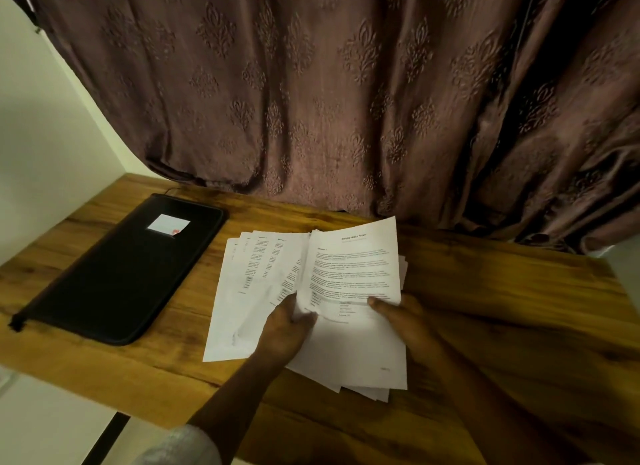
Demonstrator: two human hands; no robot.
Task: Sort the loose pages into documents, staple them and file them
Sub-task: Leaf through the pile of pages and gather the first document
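Plainly the sorting step is in hand: to judge by the loose spread, nothing is stapled or filed yet. The left hand (287, 326) curls round the lower edge of a fan of printed sheets (263, 274) and pinches them together. The right hand (401, 314) sits at three o'clock of it, thumb pressed on the lower part of a titled report page (353, 267). Its fingers are hidden beneath the paper, so it seems to pinch that page and whatever lies under it. More loose pages (363, 360) lie flat under both hands, running out toward six o'clock on the wooden desk (485, 308).

The next move likely calls for reading the headings and peeling matching sheets off the fan into separate piles, with a firm enough pinch that thin paper does not slip. A black zip folder (121, 274) with a white label (168, 224) lies closed at nine o'clock, apart from the pages. No stapler shows. A brown patterned curtain (311, 83) hangs at twelve o'clock.
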